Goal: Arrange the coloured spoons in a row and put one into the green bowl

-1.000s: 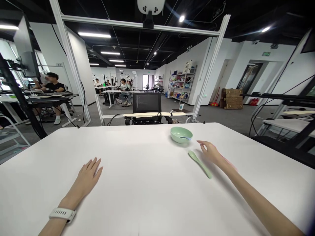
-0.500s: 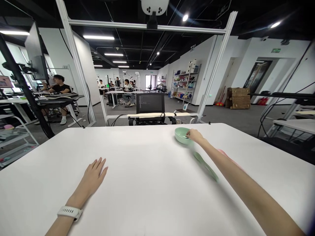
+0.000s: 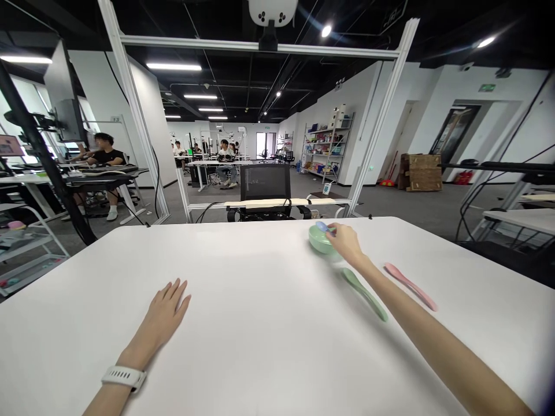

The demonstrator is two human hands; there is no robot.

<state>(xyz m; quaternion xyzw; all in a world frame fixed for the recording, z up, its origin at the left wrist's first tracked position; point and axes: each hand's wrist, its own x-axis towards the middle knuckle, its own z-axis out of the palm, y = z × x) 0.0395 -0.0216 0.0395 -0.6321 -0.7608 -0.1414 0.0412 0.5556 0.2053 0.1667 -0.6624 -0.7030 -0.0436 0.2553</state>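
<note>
Where the white surface [image 3: 260,346] nears its far edge, one green bowl [image 3: 319,241] stands right of centre, and three spoons are in view. The right hand [image 3: 346,242] has its fingers pinched on the blue spoon [image 3: 321,226], held just over the bowl's rim. The green spoon [image 3: 364,293] and the pink spoon [image 3: 410,285] lie flat nearer, one on either side of the right forearm, neither touching the bowl. The left hand [image 3: 167,309] lies flat with fingers loosely spread and holds nothing, near the left, a white watch [image 3: 124,377] on its wrist. Bare room spans the middle and near side. A second ago the blue spoon lay in the bowl and the right hand was beside the green spoon; the pink spoon, then mostly hidden by the arm, now shows whole.
</note>
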